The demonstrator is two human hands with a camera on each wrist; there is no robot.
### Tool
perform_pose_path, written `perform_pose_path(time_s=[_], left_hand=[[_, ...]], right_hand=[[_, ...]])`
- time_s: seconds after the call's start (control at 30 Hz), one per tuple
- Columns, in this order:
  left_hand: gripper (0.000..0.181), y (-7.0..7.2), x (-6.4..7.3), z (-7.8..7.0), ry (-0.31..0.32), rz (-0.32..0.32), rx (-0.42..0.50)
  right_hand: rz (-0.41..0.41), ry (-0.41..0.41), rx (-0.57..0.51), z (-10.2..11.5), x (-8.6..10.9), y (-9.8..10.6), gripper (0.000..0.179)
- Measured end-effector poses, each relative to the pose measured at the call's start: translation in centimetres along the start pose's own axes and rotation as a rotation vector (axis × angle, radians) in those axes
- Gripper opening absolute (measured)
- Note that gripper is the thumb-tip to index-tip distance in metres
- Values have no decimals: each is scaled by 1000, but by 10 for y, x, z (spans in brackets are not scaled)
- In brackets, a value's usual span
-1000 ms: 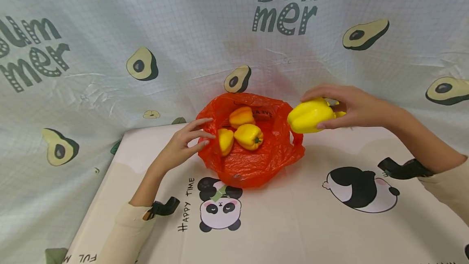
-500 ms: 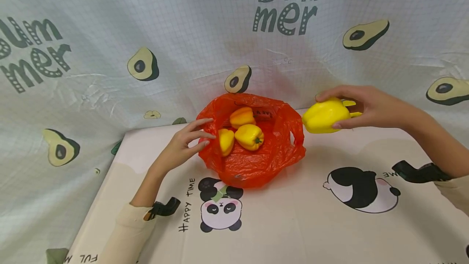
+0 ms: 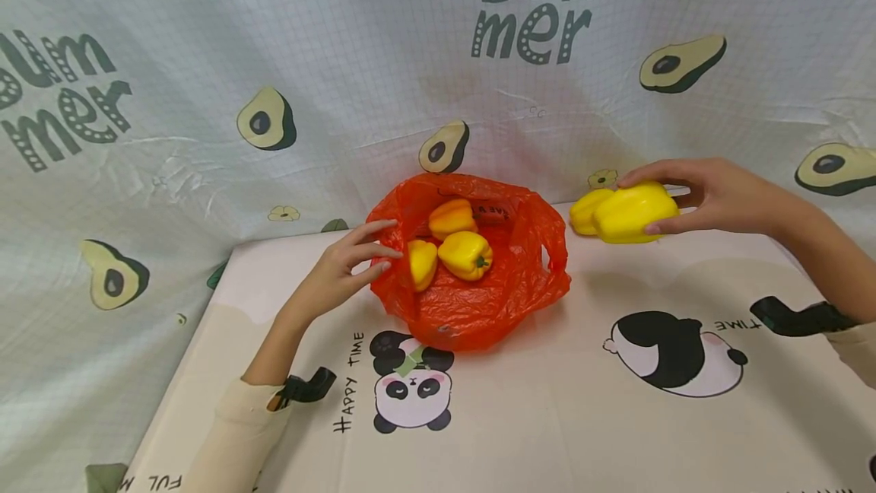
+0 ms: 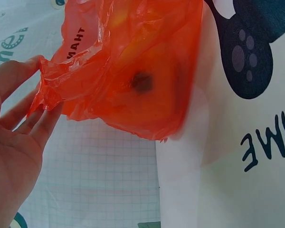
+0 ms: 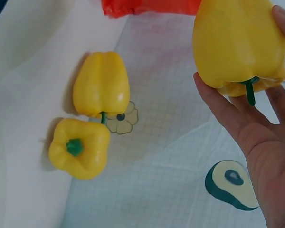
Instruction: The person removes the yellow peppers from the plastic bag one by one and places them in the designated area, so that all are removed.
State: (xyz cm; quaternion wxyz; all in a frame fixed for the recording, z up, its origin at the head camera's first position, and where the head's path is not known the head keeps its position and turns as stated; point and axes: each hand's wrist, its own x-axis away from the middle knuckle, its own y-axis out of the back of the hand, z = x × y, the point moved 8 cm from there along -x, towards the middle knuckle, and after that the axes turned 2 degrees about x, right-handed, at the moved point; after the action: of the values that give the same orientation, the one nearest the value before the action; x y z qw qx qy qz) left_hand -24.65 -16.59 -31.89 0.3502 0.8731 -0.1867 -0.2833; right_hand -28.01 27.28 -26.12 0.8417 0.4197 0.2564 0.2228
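A red plastic bag (image 3: 472, 318) stands with its mouth toward me. Inside are an orange bell pepper (image 3: 452, 217) and two yellow ones, the middle pepper (image 3: 467, 256) and the left pepper (image 3: 421, 265). My left hand (image 3: 338, 272) pinches the bag's left rim, the thumb and fingers on the film (image 4: 50, 80). Raised to the right of the bag, my right hand (image 3: 728, 192) grips a yellow bell pepper (image 3: 636, 213), stem toward the palm (image 5: 242, 45). Beyond it in the right wrist view lie another yellow pepper (image 5: 102, 85) and a stem-facing yellow pepper (image 5: 80, 148).
The table (image 3: 547, 417) has a pale cloth with panda prints. Behind it hangs a white curtain (image 3: 356, 59) with avocado prints, close to the table's back edge. The bag's loose right handle (image 3: 556, 249) sticks out toward the peppers at the right.
My right hand has moved right, away from the bag, with the yellow bell pepper. A yellow pepper behind it has come into view. My left hand has stayed at the bag's rim.
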Motion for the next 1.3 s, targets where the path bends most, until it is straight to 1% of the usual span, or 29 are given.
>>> perform_pose_path(time_s=[0.2, 0.33, 0.53, 0.7, 0.83, 0.97, 1.13, 1.3], left_hand=[[22, 1, 0, -1, 0, 0, 4], [22, 0, 0, 0, -1, 2, 5], [22, 0, -1, 0, -7, 2, 3], [22, 1, -1, -1, -1, 1, 4], [22, 1, -1, -1, 4, 2, 7], [22, 1, -2, -1, 1, 3, 10], [22, 1, -2, -2, -3, 2, 9], [23, 1, -3, -3, -1, 1, 7]], right_hand=[[-1, -6, -13, -4, 2, 1, 60], [0, -40, -17, -11, 4, 2, 59], [-16, -134, 0, -29, 7, 7, 60], [-25, -219, 9, -46, 13, 13, 61], [-33, -271, 18, -58, 17, 17, 62], [-43, -291, 13, -65, 22, 20, 61], [-49, -296, 12, -72, 25, 24, 59], [-44, -334, 24, -84, 30, 27, 58]])
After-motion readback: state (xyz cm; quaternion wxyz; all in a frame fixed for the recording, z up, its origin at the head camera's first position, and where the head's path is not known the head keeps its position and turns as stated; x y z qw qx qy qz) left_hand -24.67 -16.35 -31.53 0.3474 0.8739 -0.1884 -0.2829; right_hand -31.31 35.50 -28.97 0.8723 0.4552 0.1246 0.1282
